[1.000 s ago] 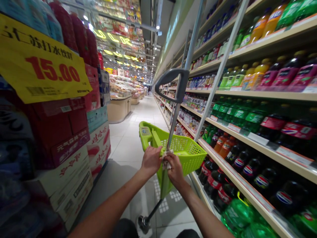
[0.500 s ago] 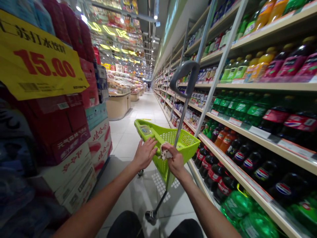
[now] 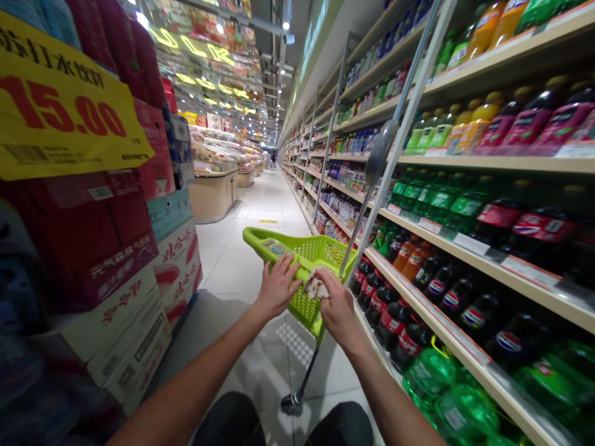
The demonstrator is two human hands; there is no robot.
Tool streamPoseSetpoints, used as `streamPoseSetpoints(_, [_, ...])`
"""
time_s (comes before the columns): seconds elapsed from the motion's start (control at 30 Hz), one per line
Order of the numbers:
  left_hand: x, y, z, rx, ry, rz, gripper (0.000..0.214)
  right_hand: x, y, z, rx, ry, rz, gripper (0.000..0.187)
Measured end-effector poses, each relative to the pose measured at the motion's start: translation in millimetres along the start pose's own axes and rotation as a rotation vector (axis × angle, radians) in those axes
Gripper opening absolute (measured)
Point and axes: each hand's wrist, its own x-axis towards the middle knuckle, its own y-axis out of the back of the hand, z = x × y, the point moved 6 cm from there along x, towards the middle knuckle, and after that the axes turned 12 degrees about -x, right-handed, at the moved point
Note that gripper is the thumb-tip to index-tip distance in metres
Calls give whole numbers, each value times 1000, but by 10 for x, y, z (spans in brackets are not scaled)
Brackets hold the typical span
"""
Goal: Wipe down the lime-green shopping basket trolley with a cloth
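Observation:
My left hand point(image 3: 279, 286) grips the near rim of a lime-green shopping basket cart point(image 3: 318, 316), fingers spread over the top edge and thumb lower down. A crumpled whitish cloth or tissue point(image 3: 317, 286) with darker patches is pinched in my right hand point(image 3: 338, 313), close against the basket's near side. The cart's grey pole point(image 3: 357, 232) rises behind my right hand and leans right, up to a dark grey handle point(image 3: 382, 152). Below, a caster wheel point(image 3: 292, 404) stands on the floor between my knees. Part of the basket's inside is hidden by my hands.
Shelves of soda bottles point(image 3: 446, 288) line the right side, close to the cart handle. Stacked drink cartons point(image 3: 174, 260) with a yellow price sign point(image 3: 69, 105) stand on the left. A tiled aisle point(image 3: 260, 210) runs ahead past display counters point(image 3: 214, 195).
The cart has turned and its pole leans farther right, bringing the handle nearer the shelves. My right hand and the cloth have come away from the pole. My left hand stays on the rim.

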Motion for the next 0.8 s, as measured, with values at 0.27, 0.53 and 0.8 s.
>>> streamPoseSetpoints(0.27, [141, -9, 481, -406, 10, -110, 36, 286, -60, -18, 66, -148, 82, 64])
streamPoseSetpoints(0.53, [222, -129, 572, -209, -69, -156, 19, -92, -43, 457, 34, -155, -88, 91])
streamPoseSetpoints(0.8, [248, 170, 170, -70, -140, 105, 30, -607, 219, 988, -97, -314, -72, 41])
